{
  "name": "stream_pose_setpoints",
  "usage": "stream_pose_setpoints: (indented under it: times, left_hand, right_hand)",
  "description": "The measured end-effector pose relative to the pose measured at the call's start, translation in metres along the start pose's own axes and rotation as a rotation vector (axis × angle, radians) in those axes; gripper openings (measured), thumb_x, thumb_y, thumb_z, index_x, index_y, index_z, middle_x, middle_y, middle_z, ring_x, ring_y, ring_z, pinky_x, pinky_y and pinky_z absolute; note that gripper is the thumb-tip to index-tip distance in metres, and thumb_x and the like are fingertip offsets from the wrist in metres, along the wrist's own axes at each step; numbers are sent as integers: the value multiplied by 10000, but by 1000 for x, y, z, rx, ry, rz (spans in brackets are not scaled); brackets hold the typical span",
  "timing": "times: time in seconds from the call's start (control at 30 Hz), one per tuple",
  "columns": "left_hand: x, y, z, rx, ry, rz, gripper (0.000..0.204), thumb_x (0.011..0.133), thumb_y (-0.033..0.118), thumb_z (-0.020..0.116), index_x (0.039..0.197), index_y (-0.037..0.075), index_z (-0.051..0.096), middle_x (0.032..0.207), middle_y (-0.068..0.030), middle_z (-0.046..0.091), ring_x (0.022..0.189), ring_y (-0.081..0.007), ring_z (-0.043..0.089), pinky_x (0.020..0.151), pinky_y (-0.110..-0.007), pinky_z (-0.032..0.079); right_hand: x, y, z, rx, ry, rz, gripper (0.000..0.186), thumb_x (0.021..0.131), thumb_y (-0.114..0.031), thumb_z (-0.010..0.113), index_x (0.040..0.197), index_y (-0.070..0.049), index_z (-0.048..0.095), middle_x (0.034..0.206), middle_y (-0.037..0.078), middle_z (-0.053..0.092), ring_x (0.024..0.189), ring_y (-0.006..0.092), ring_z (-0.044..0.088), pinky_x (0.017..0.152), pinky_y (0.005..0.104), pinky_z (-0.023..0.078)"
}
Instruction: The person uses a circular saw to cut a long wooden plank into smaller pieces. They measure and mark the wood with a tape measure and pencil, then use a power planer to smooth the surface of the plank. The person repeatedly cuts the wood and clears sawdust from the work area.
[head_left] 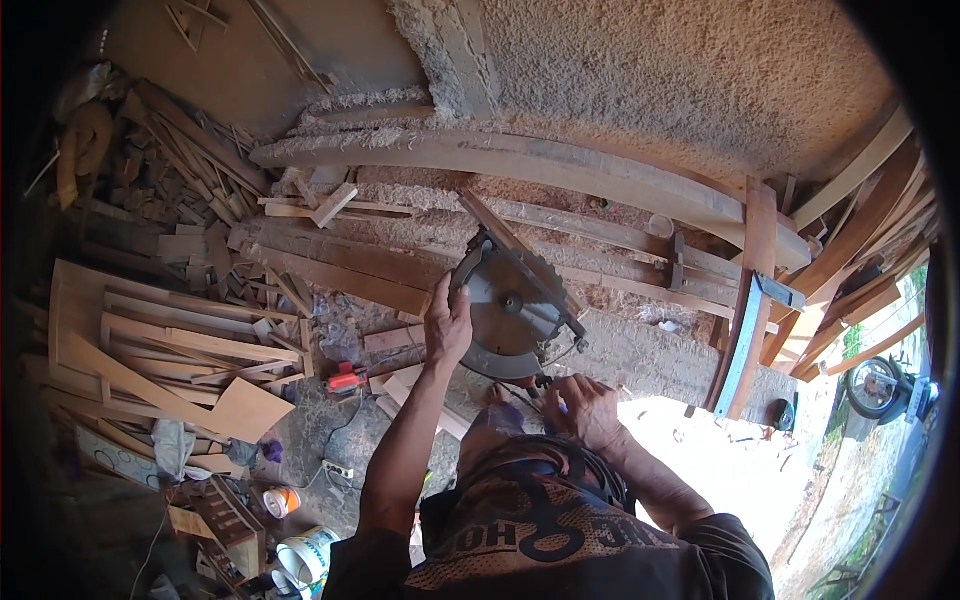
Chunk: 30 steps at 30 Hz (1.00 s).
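Observation:
In front of my body a circular saw (512, 312) is tilted so that its round blade and base plate face up toward me. My left hand (447, 322) is closed on the saw's left edge, thumb on the rim beside the blade. Lower right of the blade, my right hand (588, 408) has its fingers curled close to a short dark part at the saw's near end. What those fingers hold is hidden. A narrow wood strip (495, 220) runs behind the saw's far edge.
Long beams (520, 160) lie across the far side amid shavings. A blue-edged try square (768, 292) rests on an upright board at right. Stacked wood frames (190, 345), a red power tool (347, 379), a power strip (338, 468) and buckets (305, 556) stand at left.

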<state>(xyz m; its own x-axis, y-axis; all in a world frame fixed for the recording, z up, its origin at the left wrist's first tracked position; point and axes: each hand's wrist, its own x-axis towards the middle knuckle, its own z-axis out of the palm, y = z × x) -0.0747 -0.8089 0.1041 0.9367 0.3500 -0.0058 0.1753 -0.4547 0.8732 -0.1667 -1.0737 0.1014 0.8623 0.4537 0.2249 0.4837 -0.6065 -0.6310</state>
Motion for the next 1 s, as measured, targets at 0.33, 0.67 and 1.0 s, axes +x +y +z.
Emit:
stream_pose_setpoints:
  times: [0.33,0.67,1.0]
  left_hand:
    - [0,-1,-1,35,2,14,449,1037,305,522,1423,79,482,1263,-195,645,1166,-360,625,971,-421,491]
    - [1,-10,-1,29,19,81,491,1023,308,541,1419,26,475,1344,-243,583,1248,-405,565,1041,-440,446]
    - [2,-15,1,32,33,82,476,1019,304,541,1406,32,487,1330,-252,589,1225,-418,576,1015,-459,461]
  right_hand:
    - [1,3,48,1554,-101,907,351,1025,-418,504,975,-92,624,706,63,641,550,183,577,475,310,435]
    - [5,-24,17,196,22,387,357,967,-382,639,994,-32,579,812,179,679,711,379,690,601,468,531]
    - [1,-26,51,129,177,385,243,1014,-298,535,966,-61,556,763,154,665,578,311,636,503,438,484]
